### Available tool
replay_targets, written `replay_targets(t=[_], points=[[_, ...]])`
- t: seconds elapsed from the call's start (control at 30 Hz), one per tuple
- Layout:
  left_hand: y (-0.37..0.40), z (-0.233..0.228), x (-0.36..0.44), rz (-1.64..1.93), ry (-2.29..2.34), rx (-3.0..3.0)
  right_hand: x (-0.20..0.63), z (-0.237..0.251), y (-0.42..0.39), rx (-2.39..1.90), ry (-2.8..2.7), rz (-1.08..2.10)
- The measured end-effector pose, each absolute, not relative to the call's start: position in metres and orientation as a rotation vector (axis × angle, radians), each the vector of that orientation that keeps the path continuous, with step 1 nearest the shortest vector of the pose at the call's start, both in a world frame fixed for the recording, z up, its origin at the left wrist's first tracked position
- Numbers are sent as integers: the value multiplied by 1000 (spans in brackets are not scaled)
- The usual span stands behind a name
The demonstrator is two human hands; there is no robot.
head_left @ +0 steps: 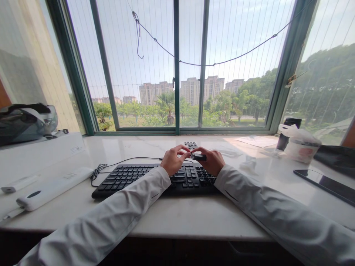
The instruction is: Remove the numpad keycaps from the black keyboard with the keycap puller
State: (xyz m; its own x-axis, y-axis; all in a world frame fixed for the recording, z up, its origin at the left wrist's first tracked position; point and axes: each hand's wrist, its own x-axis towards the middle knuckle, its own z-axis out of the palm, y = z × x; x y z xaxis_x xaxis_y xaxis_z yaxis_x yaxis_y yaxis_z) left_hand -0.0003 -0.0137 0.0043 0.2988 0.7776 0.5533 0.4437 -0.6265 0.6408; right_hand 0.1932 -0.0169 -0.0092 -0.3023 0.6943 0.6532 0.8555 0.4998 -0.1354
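A black keyboard lies on the white sill, and both hands are above its right half. My right hand is closed around a small black tool with a metal end, whose exact kind I cannot make out. At that metal end my left hand has its thumb and fingers pinched together; what sits between them is too small to name. On the keyboard's number pad, light-edged squares show where keys sit. Behind the hands lies a group of several loose black keycaps.
To the left are a bundled cable, a long white device and a white box bearing a dark headset. On the right lie crumpled clear plastic, a phone, a bagged cup and paper.
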Motion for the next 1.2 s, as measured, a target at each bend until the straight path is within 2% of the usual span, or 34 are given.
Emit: replay_targets(t=[0.43, 1.2], points=[[-8, -3, -3, 1132, 1075, 2191, 193, -11, -16, -1295, -2087, -291], [-12, -1, -4, 1269, 1150, 2519, 192, -10, -16, -1345, -2112, -291]])
